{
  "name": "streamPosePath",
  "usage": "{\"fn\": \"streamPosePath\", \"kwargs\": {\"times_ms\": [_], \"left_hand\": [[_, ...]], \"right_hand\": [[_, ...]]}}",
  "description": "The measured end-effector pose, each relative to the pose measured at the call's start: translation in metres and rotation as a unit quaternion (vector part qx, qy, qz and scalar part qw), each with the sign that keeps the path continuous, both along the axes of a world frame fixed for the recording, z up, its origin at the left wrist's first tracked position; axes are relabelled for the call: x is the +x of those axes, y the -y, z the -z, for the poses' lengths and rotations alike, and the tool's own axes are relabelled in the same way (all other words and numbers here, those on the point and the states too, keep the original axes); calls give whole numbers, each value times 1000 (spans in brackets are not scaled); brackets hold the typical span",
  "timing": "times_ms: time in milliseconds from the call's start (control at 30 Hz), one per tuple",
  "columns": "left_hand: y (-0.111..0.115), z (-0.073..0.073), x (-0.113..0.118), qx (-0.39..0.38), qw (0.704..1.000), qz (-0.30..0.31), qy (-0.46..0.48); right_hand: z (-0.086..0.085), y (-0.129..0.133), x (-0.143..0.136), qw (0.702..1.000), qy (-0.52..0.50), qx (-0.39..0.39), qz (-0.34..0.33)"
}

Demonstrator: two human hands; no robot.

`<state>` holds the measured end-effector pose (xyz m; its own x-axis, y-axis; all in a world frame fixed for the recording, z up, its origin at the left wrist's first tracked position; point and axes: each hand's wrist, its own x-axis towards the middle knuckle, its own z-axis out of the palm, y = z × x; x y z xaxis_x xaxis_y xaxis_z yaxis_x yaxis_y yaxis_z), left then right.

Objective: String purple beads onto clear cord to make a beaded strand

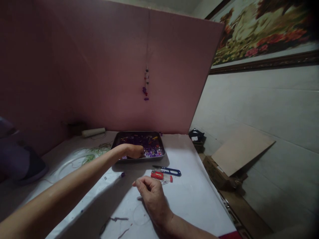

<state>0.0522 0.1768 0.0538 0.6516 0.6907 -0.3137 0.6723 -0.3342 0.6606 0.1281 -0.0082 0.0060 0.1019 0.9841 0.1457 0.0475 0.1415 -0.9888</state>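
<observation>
My left hand (133,151) reaches into a dark metal tray (163,153) filled with purple and mixed beads (152,147); its fingers are curled down among them and what they hold is hidden. My right hand (149,191) rests on the white table cover nearer to me, fingers curled, thumb and fingers pinched together, possibly on a thin thread that I cannot make out. Just beyond it lie a red lighter (161,176) and blue-handled thread snips (169,171). A single purple bead (122,174) lies on the cover between my arms.
A pink board (99,66) stands behind the table with a short beaded strand (146,84) hanging on it. A white roll (93,132) and coiled green cord (96,151) lie at the left. Cardboard boxes (224,166) sit beyond the table's right edge by the wall.
</observation>
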Motion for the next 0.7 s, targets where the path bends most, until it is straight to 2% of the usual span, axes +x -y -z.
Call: {"fn": "streamPosePath", "kwargs": {"times_ms": [233,433,533,633,700], "left_hand": [[3,-12,-10,-76,987,-64,128],[-1,-12,-17,-114,975,-87,167],[-7,-10,-17,-78,977,-117,161],[-13,-7,-14,3,976,-151,156],[-12,-4,-10,48,977,-146,148]], "right_hand": [[6,-1,1,1000,5,-5,-3],[7,-1,1,1000,-3,-3,-5],[7,-1,1,1000,8,0,-3],[6,-1,1,1000,8,-4,-6],[4,-1,1,1000,7,-4,-6]]}}
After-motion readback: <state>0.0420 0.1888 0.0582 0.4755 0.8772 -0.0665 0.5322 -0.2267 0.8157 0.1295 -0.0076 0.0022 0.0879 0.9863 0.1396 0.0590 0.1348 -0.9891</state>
